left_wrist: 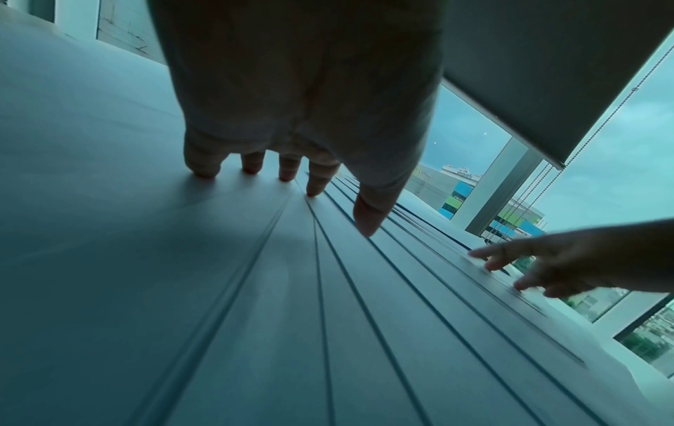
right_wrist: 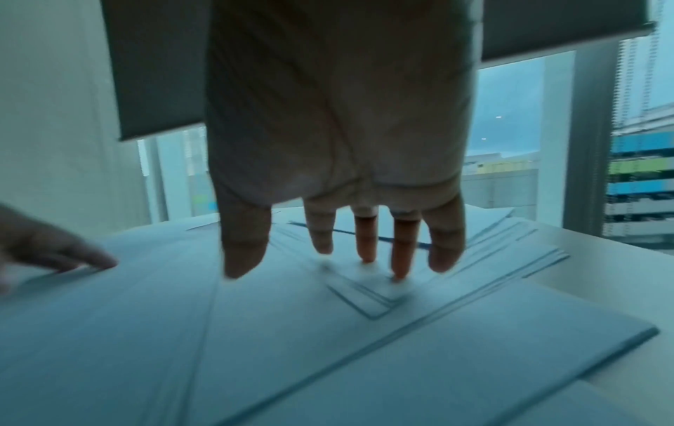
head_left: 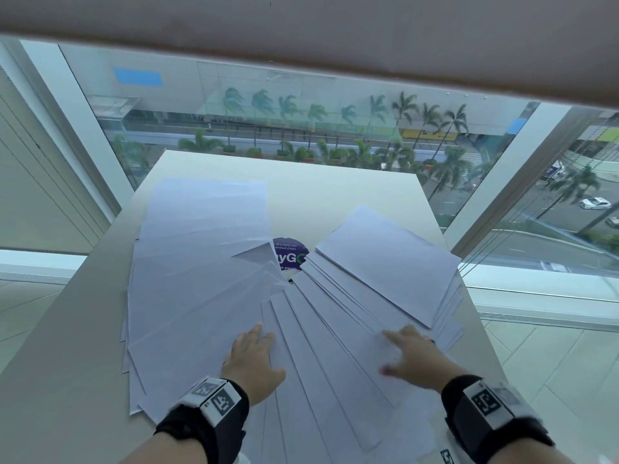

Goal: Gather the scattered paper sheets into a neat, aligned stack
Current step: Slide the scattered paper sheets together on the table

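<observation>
White paper sheets (head_left: 301,329) are seen fanned across a pale surface (head_left: 67,380), overlapping like spread cards from the left side round to the right, with the fan's narrow point near the middle. The left hand (head_left: 253,361) is laid flat on the sheets at the near left of centre, its fingers (left_wrist: 317,178) straight and spread, the tips touching paper and nothing gripped. The right hand (head_left: 413,360) is set on the sheets at the near right, its fingers (right_wrist: 401,248) extended and splayed with the tips on the paper; it is blurred, and nothing is held by it. A smaller pile of sheets (head_left: 388,262) is seen lying on top at the far right, turned at an angle to the rest. A round purple sticker (head_left: 289,254) with white lettering is partly covered by the sheets at the centre of the surface. Beyond the far edge a window (head_left: 301,122) is filled by palm trees and a road below, and a roller blind (head_left: 335,38) is drawn across the top. Black wristbands (head_left: 214,406) with printed square markers are worn on both wrists.
</observation>
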`<control>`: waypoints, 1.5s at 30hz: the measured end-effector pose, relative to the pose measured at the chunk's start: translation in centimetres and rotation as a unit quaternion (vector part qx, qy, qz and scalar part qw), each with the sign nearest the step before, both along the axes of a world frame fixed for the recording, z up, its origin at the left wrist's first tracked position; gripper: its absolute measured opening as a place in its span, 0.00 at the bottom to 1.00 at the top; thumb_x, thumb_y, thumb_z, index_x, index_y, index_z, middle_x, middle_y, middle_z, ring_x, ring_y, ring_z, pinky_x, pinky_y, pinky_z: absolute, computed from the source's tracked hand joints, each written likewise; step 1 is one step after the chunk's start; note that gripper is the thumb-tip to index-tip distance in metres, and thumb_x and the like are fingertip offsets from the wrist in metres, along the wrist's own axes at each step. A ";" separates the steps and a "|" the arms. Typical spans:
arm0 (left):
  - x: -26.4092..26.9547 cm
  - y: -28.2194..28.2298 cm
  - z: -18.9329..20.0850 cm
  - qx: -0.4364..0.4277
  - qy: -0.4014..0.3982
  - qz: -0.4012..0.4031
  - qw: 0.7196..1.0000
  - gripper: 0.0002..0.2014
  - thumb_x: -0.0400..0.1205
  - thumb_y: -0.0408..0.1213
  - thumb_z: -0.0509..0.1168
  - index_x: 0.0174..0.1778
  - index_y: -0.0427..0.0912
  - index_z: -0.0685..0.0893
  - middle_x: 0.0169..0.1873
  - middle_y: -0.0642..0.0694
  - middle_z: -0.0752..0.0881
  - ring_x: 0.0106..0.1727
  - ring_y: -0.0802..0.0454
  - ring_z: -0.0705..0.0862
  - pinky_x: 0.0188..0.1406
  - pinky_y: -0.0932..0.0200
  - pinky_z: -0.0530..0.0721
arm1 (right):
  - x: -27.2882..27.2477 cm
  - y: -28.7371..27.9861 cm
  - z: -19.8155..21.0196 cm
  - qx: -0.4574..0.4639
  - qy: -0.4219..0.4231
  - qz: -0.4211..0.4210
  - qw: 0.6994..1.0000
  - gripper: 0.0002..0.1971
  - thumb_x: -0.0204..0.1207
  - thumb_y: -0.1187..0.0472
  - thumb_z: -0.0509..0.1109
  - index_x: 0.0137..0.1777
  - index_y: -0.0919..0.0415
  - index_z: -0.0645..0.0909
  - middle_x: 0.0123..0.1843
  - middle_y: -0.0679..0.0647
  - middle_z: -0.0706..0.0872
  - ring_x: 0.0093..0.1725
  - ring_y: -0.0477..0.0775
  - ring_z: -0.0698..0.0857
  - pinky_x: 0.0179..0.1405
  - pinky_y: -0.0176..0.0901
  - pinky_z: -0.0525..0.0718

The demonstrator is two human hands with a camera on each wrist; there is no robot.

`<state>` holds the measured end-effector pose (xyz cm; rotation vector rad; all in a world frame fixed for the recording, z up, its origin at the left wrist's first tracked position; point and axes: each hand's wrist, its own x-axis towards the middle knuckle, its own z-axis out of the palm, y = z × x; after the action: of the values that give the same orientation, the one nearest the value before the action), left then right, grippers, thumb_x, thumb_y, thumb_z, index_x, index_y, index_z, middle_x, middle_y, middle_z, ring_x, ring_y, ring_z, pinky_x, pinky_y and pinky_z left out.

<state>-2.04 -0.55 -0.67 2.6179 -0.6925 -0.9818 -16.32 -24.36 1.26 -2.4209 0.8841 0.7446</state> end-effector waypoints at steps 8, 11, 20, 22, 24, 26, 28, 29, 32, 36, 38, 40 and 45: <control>-0.3 0.8 -0.2 0.034 -0.041 -0.045 0.998 0.40 0.78 0.56 0.59 0.81 0.55 0.43 0.83 0.53 0.39 0.84 0.48 0.40 0.82 0.47 0.48 | 1.8 -4.9 -0.7 -0.151 -0.109 -0.087 0.979 0.23 0.74 0.63 0.63 0.70 0.62 0.72 0.68 0.62 0.73 0.64 0.63 0.77 0.61 0.51 0.78; -0.3 0.9 0.0 0.043 -0.047 -0.049 0.997 0.40 0.79 0.57 0.59 0.81 0.56 0.42 0.83 0.54 0.38 0.84 0.49 0.39 0.82 0.47 0.48 | 2.1 -6.0 -1.0 -0.205 -0.054 -0.032 0.977 0.18 0.74 0.64 0.62 0.64 0.63 0.74 0.65 0.60 0.74 0.63 0.63 0.76 0.58 0.52 0.81; -0.2 0.8 -0.1 0.057 -0.047 -0.056 0.996 0.40 0.79 0.57 0.58 0.81 0.55 0.40 0.83 0.53 0.36 0.84 0.49 0.38 0.82 0.48 0.45 | 3.7 -6.2 -1.4 -0.239 -0.030 0.090 0.966 0.14 0.75 0.72 0.54 0.59 0.65 0.72 0.52 0.62 0.84 0.52 0.64 0.85 0.46 0.49 0.81; -0.2 0.8 -0.1 0.060 -0.048 -0.058 0.995 0.40 0.79 0.57 0.57 0.81 0.55 0.40 0.83 0.53 0.36 0.84 0.49 0.38 0.82 0.48 0.44 | 4.0 -6.1 -1.4 -0.250 -0.025 0.098 0.963 0.14 0.75 0.73 0.54 0.58 0.65 0.72 0.51 0.62 0.84 0.51 0.64 0.85 0.44 0.48 0.80; -0.2 0.8 -0.2 0.061 -0.050 -0.059 0.995 0.41 0.79 0.57 0.57 0.81 0.55 0.39 0.83 0.53 0.36 0.84 0.49 0.38 0.82 0.49 0.44 | 4.2 -6.0 -1.3 -0.264 -0.016 0.101 0.959 0.14 0.75 0.74 0.54 0.57 0.65 0.74 0.52 0.61 0.85 0.51 0.63 0.86 0.40 0.46 0.77; -0.2 0.9 -0.3 0.060 -0.054 -0.061 0.995 0.41 0.79 0.58 0.57 0.81 0.55 0.39 0.83 0.53 0.36 0.84 0.50 0.37 0.83 0.49 0.44 | 4.3 -5.9 -1.2 -0.272 -0.006 0.104 0.957 0.15 0.75 0.74 0.53 0.57 0.64 0.75 0.52 0.60 0.85 0.52 0.61 0.86 0.39 0.44 0.75; -0.2 0.9 -0.4 0.060 -0.056 -0.063 0.995 0.41 0.80 0.58 0.56 0.81 0.55 0.38 0.83 0.53 0.35 0.84 0.50 0.37 0.83 0.50 0.44 | 4.2 -5.7 -0.9 -0.277 0.001 0.109 0.955 0.15 0.76 0.74 0.53 0.57 0.64 0.76 0.54 0.59 0.85 0.53 0.61 0.85 0.43 0.45 0.78; -0.2 0.9 -0.5 0.061 -0.056 -0.064 0.994 0.41 0.80 0.58 0.56 0.81 0.55 0.38 0.83 0.53 0.35 0.84 0.50 0.37 0.83 0.50 0.44 | 4.1 -5.6 -0.8 -0.279 -0.001 0.111 0.954 0.15 0.76 0.74 0.53 0.57 0.64 0.76 0.55 0.59 0.85 0.54 0.60 0.85 0.46 0.45 0.80; -0.2 1.0 -0.6 0.063 -0.054 -0.065 0.994 0.41 0.79 0.58 0.56 0.81 0.55 0.37 0.83 0.53 0.35 0.84 0.50 0.37 0.83 0.49 0.44 | 3.8 -5.0 -0.6 -0.280 -0.009 0.126 0.952 0.15 0.76 0.74 0.54 0.56 0.64 0.78 0.54 0.59 0.87 0.55 0.61 0.86 0.49 0.45 0.81; -0.2 1.0 -0.6 0.059 -0.053 -0.065 0.995 0.41 0.80 0.58 0.56 0.81 0.54 0.38 0.83 0.52 0.35 0.84 0.49 0.37 0.83 0.49 0.44 | 3.1 -2.9 -0.5 -0.263 -0.019 0.159 0.952 0.14 0.76 0.74 0.56 0.55 0.64 0.80 0.54 0.60 0.88 0.54 0.61 0.86 0.48 0.46 0.82; -0.2 1.0 -0.6 0.057 -0.056 -0.065 0.995 0.41 0.79 0.58 0.56 0.81 0.54 0.38 0.83 0.52 0.35 0.84 0.49 0.37 0.83 0.49 0.44 | 2.5 -1.4 -0.5 -0.248 -0.017 0.174 0.953 0.15 0.77 0.73 0.56 0.56 0.64 0.80 0.55 0.60 0.87 0.54 0.61 0.86 0.49 0.47 0.82; -0.2 1.0 -0.7 0.054 -0.056 -0.065 0.995 0.41 0.79 0.58 0.57 0.81 0.54 0.39 0.83 0.52 0.36 0.84 0.49 0.38 0.83 0.50 0.44 | 2.0 0.2 -0.3 -0.233 -0.010 0.187 0.954 0.15 0.76 0.74 0.56 0.57 0.64 0.80 0.56 0.60 0.87 0.55 0.61 0.86 0.51 0.47 0.82; -0.1 1.0 -0.7 0.054 -0.060 -0.068 0.994 0.41 0.79 0.59 0.57 0.81 0.54 0.39 0.83 0.52 0.36 0.84 0.49 0.38 0.83 0.49 0.44 | 1.4 2.6 -0.1 -0.170 -0.017 0.207 0.963 0.16 0.73 0.74 0.57 0.55 0.63 0.81 0.55 0.62 0.87 0.55 0.63 0.85 0.46 0.47 0.79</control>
<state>-2.19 0.45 -1.36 2.7744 -0.8801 -0.9274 -14.95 -21.81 1.12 -2.9678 0.5274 0.7393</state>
